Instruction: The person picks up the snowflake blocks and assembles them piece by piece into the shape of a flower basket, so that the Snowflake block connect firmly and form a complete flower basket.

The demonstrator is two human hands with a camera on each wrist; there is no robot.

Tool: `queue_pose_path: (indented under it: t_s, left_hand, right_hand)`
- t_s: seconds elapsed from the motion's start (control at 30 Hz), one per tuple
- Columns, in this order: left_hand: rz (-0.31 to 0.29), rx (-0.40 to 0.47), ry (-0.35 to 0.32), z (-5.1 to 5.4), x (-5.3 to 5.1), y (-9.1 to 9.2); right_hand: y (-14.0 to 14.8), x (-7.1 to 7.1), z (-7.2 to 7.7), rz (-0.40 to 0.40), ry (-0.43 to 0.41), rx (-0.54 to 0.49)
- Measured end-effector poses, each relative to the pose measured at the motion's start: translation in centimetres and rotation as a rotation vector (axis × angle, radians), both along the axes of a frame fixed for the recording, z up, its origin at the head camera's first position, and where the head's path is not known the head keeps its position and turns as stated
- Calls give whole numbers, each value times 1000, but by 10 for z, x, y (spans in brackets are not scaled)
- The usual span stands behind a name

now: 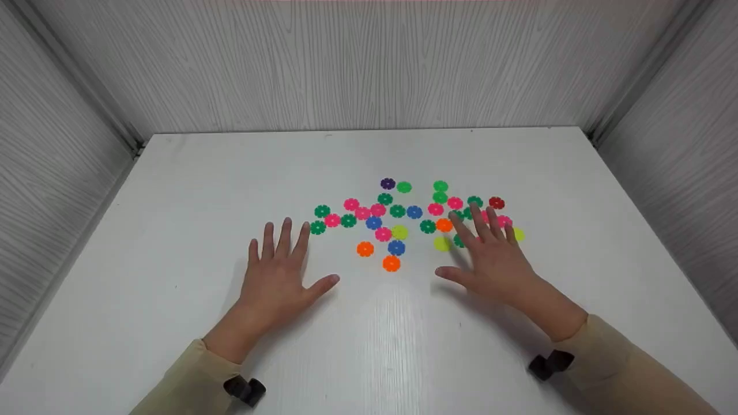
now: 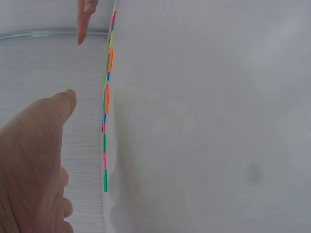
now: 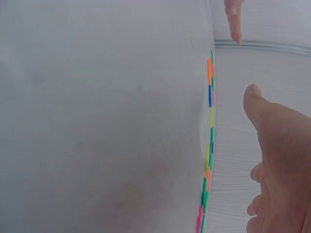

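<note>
Many small flower-shaped plastic discs lie scattered flat across the middle of the white table. Among them are a purple disc (image 1: 388, 184), a dark red disc (image 1: 496, 203), an orange disc (image 1: 391, 264) and a blue disc (image 1: 396, 248). My left hand (image 1: 274, 282) is spread left of the discs, its fingers straight and nearest a green disc (image 1: 317, 227). Over the right part of the group my right hand (image 1: 499, 265) hovers with fingers spread, hiding some discs. Both wrist views show a gap between the hand and the tabletop. Neither hand holds anything.
The white tabletop (image 1: 369, 346) ends at a pale wood-grain back panel (image 1: 357, 69). Similar panels stand at the left (image 1: 52, 144) and right (image 1: 674, 144). Dark wrist-worn devices (image 1: 245, 391) sit at both sleeves.
</note>
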State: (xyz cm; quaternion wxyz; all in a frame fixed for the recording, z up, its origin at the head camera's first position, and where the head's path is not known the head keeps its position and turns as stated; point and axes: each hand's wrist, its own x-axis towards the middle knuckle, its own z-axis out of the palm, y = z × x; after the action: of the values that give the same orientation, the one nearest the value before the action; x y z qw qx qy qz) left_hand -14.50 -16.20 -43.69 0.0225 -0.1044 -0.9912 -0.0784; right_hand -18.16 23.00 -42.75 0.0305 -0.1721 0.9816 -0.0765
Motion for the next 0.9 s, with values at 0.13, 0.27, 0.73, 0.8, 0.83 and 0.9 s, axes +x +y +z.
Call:
queue_pose_path:
  t_s: [0.13, 0.27, 0.73, 0.8, 0.83, 0.9]
  left_hand:
    - [-1, -3, -4, 1, 1, 0]
    - [-12, -10, 10, 3, 1, 1]
    - [-88, 28, -17, 26, -10, 13]
    - [-111, 50, -20, 29, -12, 15]
    - [-124, 65, -17, 30, -13, 16]
    - [-150, 95, -14, 31, -15, 17]
  right_hand:
    - [-1, 1, 2, 4, 8, -5]
    - [-3, 2, 5, 13, 7, -29]
    - [-19, 3, 18, 50, -8, -266]
    - [-23, 5, 18, 65, 0, -311]
    - [-25, 6, 18, 72, 1, -334]
    - [-30, 7, 18, 95, 0, -383]
